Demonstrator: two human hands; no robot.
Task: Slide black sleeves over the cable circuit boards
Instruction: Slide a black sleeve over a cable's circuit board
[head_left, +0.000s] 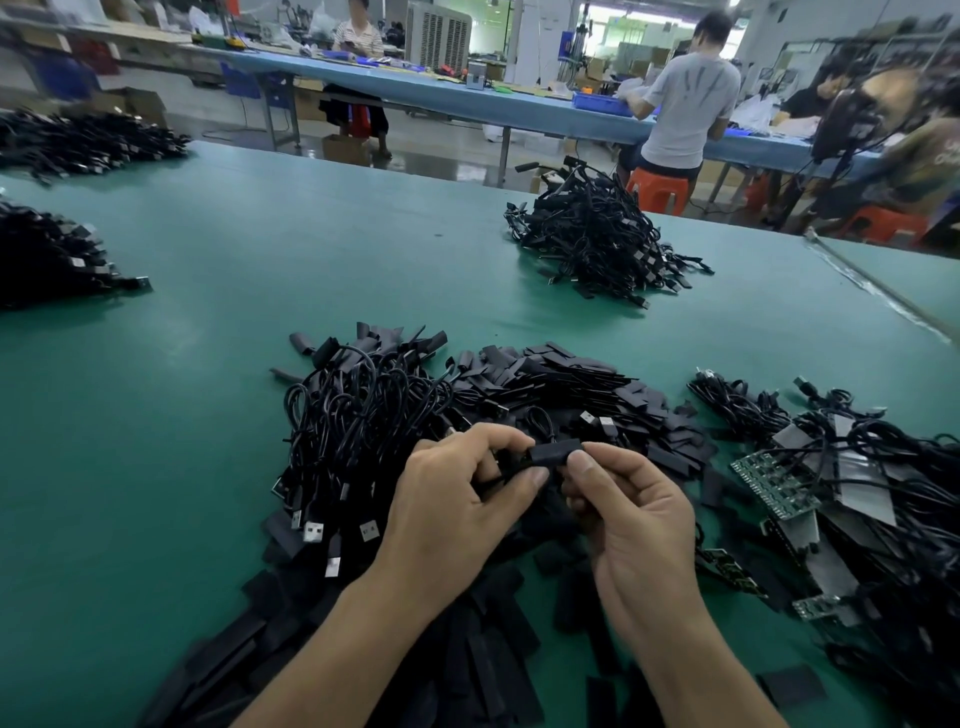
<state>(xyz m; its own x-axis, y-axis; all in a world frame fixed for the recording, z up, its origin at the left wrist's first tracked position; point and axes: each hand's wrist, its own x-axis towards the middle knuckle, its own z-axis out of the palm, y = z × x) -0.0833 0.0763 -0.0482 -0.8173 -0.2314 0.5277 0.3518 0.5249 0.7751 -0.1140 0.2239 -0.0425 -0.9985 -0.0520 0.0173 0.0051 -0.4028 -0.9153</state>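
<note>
Green bench mat (182, 322) carries everything. Nearest, left hand (457, 499) and right hand (639, 514) both pinch one black sleeve (556, 451) between thumb and fingers, above the sleeve heap (571, 384). Light and floppy, it wants holding by its ends. It looks matte and flat, possibly with a board inside. Beyond lies a cable pile (592, 244).
</note>
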